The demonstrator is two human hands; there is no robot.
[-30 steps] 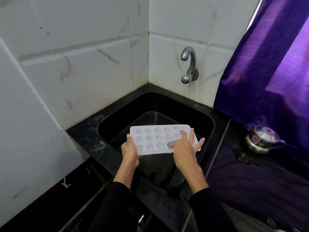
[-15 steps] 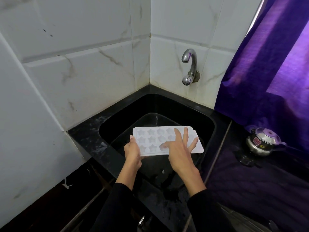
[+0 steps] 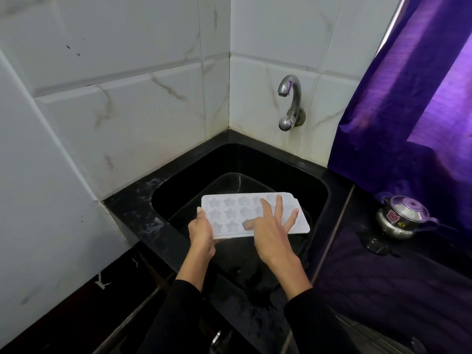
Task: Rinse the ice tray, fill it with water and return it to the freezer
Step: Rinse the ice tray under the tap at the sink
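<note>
White ice tray (image 3: 229, 213) held over black sink (image 3: 316, 185) rim.

Steel kettle (image 3: 403, 218) beside purple curtain (image 3: 408, 103)

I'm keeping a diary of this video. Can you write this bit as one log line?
step: rinsing | ice tray: over sink | left hand: grips tray edge | right hand: fingers spread on tray | tap: no water visible

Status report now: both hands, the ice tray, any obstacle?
Left hand grips ice tray at its left end. Right hand open, fingers spread on tray. Tray over black sink, tap dry. No obstacle seen.
</note>
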